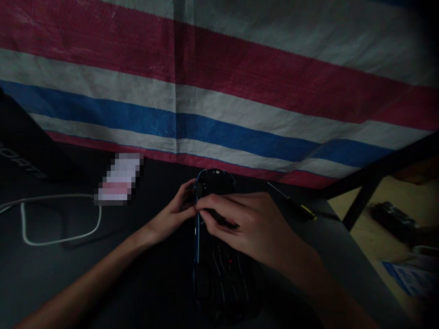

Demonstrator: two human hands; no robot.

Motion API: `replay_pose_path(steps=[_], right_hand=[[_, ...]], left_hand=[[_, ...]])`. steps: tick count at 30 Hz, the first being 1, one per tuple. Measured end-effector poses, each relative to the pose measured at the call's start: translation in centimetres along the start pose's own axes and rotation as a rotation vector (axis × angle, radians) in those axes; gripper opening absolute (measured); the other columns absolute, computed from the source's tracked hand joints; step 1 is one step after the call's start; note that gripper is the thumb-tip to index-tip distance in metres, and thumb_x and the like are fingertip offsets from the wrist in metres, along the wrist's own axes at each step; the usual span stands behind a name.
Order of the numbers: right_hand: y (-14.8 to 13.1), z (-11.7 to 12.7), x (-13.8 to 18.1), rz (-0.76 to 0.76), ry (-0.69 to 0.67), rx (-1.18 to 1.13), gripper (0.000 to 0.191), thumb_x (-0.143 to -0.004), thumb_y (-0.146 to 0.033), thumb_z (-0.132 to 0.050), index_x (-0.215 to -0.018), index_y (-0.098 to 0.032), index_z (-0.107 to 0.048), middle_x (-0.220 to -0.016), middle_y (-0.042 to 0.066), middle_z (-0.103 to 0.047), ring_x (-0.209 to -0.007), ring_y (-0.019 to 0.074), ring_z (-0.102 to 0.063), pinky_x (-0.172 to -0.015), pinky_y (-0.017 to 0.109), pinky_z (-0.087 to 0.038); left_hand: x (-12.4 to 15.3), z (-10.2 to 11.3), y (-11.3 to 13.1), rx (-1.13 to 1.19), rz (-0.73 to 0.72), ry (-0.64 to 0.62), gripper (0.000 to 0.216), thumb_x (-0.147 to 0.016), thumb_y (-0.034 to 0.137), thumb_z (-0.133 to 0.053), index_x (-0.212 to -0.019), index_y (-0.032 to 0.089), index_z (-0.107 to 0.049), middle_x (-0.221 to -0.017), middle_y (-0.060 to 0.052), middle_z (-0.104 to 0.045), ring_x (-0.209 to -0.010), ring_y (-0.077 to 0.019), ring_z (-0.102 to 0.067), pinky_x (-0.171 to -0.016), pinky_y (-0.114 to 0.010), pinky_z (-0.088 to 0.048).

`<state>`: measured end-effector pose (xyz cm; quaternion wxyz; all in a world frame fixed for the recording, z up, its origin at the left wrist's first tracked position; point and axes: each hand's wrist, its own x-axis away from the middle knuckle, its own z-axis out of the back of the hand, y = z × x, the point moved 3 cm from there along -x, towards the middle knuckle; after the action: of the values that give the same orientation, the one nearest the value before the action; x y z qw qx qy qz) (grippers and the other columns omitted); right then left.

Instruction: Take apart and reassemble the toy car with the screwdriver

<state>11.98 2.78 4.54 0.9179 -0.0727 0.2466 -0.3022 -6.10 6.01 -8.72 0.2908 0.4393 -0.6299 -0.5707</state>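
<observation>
A dark toy car (224,278) with blue edges appears to lie underside up on the black table, a small red dot showing on it. At its far left side, my left hand (176,210) grips the edge near a wheel, thumb towards me and fingers partly hidden behind the body. My right hand (248,219) is bent over the car's middle, thumb and fingertips pinched together close to my left thumb. Whatever is in that pinch is too small or hidden to make out. To the right lies a screwdriver (302,208) with a black and yellow handle.
A white cable (61,241) loops beside a blurred-out phone-like rectangle (118,178) on the left. Behind the table (147,269) hangs a striped tarp (212,128). A dark lettered object (27,141) stands far left; a dark frame bar (356,205) rises at right.
</observation>
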Motion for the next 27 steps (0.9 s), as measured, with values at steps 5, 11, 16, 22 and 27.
replay_pose_path(steps=[5, 11, 16, 22, 27], right_hand=[[-0.1, 0.7, -0.2, -0.073, 0.008, -0.016, 0.014, -0.101, -0.022, -0.057, -0.112, -0.020, -0.067, -0.094, -0.001, -0.075, -0.082, 0.0135, -0.070, -0.076, 0.027, -0.049], [-0.1, 0.4, -0.2, -0.082, -0.019, -0.045, 0.018, -0.104, -0.021, -0.051, -0.116, -0.021, -0.065, -0.096, 0.000, -0.075, -0.083, 0.0134, -0.071, -0.075, 0.027, -0.050], [0.0, 0.3, -0.1, -0.141, 0.022, -0.014, 0.016, -0.104, -0.026, -0.052, -0.111, -0.021, -0.066, -0.086, -0.002, -0.073, -0.070, 0.0121, -0.068, -0.067, 0.028, -0.047], [-0.4, -0.2, -0.3, -0.016, 0.030, -0.082, 0.016, -0.103, -0.020, -0.056, -0.117, -0.018, -0.062, -0.110, 0.004, -0.075, -0.103, 0.0151, -0.071, -0.091, 0.027, -0.052], [0.3, -0.3, -0.2, -0.102, 0.052, -0.038, 0.012, -0.106, -0.028, -0.055, -0.113, -0.024, -0.063, -0.089, -0.004, -0.076, -0.071, 0.0104, -0.071, -0.063, 0.023, -0.049]], left_hand=[[0.1, -0.2, -0.2, 0.038, 0.025, 0.027, 0.067, -0.098, 0.031, -0.069, -0.157, 0.037, -0.039, -0.154, -0.007, -0.054, -0.145, -0.0327, -0.048, -0.124, -0.053, -0.034], [0.0, -0.2, 0.0, 0.007, 0.043, 0.045, 0.066, -0.097, 0.033, -0.071, -0.156, 0.036, -0.040, -0.153, -0.006, -0.054, -0.146, -0.0319, -0.048, -0.124, -0.051, -0.035], [-0.1, -0.4, 0.1, -0.009, 0.061, 0.056, 0.068, -0.097, 0.036, -0.071, -0.156, 0.034, -0.038, -0.155, -0.009, -0.051, -0.144, -0.0333, -0.049, -0.124, -0.053, -0.035], [0.0, -0.7, 0.9, -0.039, 0.017, 0.039, 0.067, -0.096, 0.035, -0.070, -0.156, 0.034, -0.039, -0.156, -0.008, -0.052, -0.148, -0.0335, -0.045, -0.125, -0.053, -0.035], [0.1, -1.0, 1.4, -0.056, 0.024, 0.009, 0.069, -0.099, 0.034, -0.066, -0.160, 0.033, -0.034, -0.159, -0.010, -0.050, -0.150, -0.0367, -0.043, -0.123, -0.059, -0.034]])
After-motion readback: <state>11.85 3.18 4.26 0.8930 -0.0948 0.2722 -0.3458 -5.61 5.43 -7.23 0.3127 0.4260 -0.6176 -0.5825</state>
